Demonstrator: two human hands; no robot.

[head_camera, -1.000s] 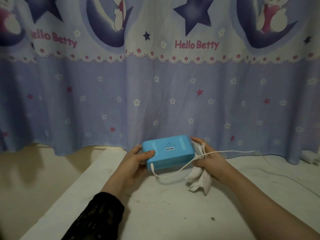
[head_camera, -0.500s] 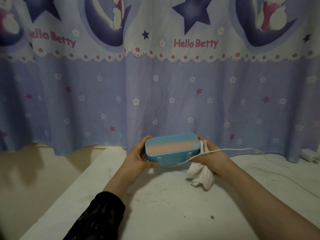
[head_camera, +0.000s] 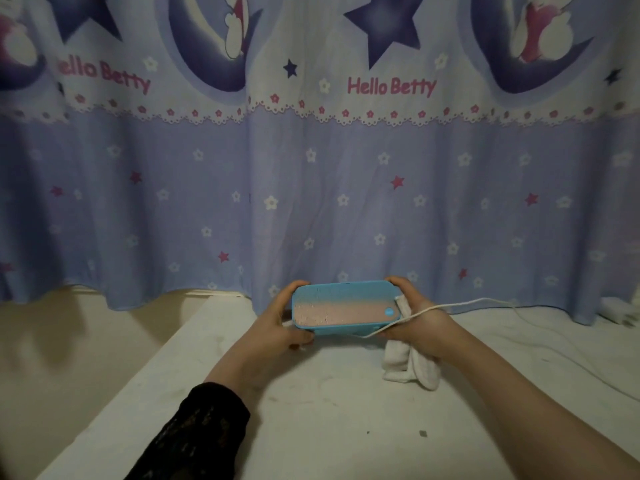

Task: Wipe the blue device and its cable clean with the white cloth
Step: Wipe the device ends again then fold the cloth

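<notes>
The blue device (head_camera: 344, 308) is a rounded box with a blue-to-pink mesh face turned up toward me, held above the white table (head_camera: 311, 410). My left hand (head_camera: 277, 323) grips its left end. My right hand (head_camera: 420, 323) grips its right end with the white cloth (head_camera: 410, 365) bunched in the palm, and the cloth hangs down below the hand. The white cable (head_camera: 485, 301) runs from the device's lower front edge over my right hand and off to the right across the table.
A blue curtain (head_camera: 311, 185) with stars and "Hello Betty" print hangs right behind the table. A white plug or adapter (head_camera: 620, 311) lies at the far right by the curtain. The table's left edge (head_camera: 145, 368) drops to a beige floor.
The device has been turned in my hands: its plain blue side faced me before, now the mesh face is up. Both hands rose slightly with it.
</notes>
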